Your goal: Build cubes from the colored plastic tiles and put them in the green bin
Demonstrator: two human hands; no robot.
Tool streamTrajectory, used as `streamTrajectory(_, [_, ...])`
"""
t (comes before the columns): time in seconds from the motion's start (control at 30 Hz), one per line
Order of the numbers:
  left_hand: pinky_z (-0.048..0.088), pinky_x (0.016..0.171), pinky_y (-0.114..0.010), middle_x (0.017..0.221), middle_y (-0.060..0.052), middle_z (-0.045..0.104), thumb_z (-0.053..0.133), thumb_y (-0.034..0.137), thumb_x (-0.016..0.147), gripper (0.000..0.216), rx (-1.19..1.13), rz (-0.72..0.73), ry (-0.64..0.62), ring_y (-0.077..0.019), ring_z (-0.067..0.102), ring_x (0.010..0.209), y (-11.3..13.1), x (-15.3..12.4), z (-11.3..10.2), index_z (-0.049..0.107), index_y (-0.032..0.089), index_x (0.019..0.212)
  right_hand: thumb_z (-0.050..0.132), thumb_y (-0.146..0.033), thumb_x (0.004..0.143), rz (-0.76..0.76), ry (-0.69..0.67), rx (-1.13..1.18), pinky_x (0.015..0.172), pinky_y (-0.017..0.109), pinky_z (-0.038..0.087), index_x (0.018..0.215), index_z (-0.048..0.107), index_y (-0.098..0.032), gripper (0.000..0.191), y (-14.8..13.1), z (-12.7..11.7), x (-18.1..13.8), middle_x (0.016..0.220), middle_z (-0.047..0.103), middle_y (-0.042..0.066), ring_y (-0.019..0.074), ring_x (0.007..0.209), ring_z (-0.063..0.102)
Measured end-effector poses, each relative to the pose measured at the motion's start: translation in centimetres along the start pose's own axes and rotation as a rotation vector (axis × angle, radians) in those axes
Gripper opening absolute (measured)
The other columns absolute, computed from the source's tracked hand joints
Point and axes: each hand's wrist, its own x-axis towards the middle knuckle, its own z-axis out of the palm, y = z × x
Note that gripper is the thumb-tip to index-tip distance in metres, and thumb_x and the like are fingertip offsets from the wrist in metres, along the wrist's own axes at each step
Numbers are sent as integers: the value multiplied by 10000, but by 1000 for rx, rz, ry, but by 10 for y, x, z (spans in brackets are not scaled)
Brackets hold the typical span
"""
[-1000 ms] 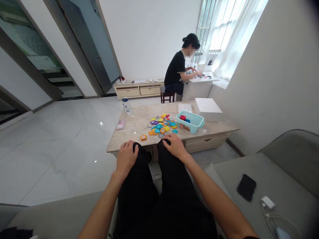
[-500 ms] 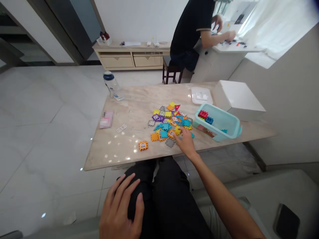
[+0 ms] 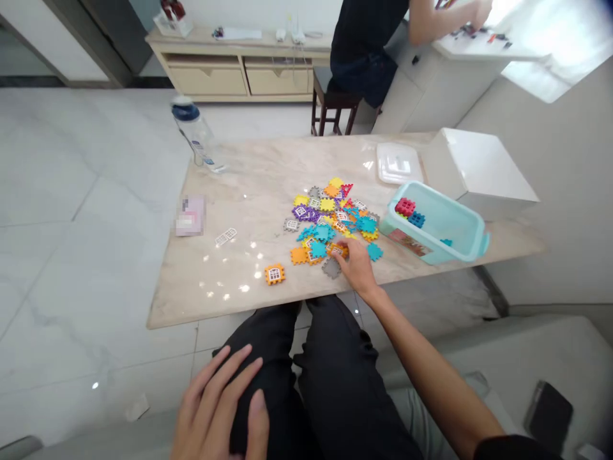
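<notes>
Coloured plastic tiles point(image 3: 330, 220) lie heaped on the table point(image 3: 230, 281), beside the teal bin point(image 3: 450, 223). Right hand point(image 3: 358, 269) reaches the pile's near edge, fingertips on an orange tile point(image 3: 338, 250); grip indeterminate. Left hand point(image 3: 218, 415) rests spread on the knee point(image 3: 268, 345).

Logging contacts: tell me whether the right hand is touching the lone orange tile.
Apart. The head view shows bare table between the right hand and the lone orange tile.
</notes>
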Motion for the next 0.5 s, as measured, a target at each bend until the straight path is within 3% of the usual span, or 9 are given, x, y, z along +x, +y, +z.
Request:
streamTrajectory(0.13, [496, 1211, -589, 1410, -85, 756, 637, 271, 1031, 333, -5, 11, 52, -364, 653, 1395, 12, -2, 2, 721, 322, 1349, 614, -368, 1021, -6, 42, 129, 935, 437, 584, 1059, 755, -201, 222, -38, -34, -10, 1098, 827, 137, 292, 1001, 753])
streamTrajectory(0.27, [500, 1209, -610, 1403, -117, 754, 634, 323, 1060, 275, -33, 13, 151, -363, 673, 1372, 25, -15, -7, 737, 277, 1311, 598, -384, 1061, -86, 80, 247, 920, 406, 603, 1103, 784, -208, 259, -98, -95, -57, 1131, 845, 121, 271, 1023, 779])
streamTrajectory(0.37, [564, 1145, -550, 1321, -100, 791, 632, 383, 1077, 257, -196, -73, 126, -324, 728, 1270, 60, -31, -26, 756, 272, 1272, 654, -347, 1059, -226, -185, 365, 943, 395, 605, 1163, 792, -233, 207, -142, -139, -119, 1167, 846, 85, 253, 1066, 784])
streamTrajectory(0.5, [660, 867, -377, 1117, -59, 855, 656, 503, 1068, 327, -503, -193, -180, -264, 811, 1004, 118, -46, -53, 788, 279, 1267, 724, -282, 1037, -293, -519, 517, 909, 371, 635, 1254, 714, -248, 220, -185, -176, -196, 1053, 843, 38, 223, 964, 806])
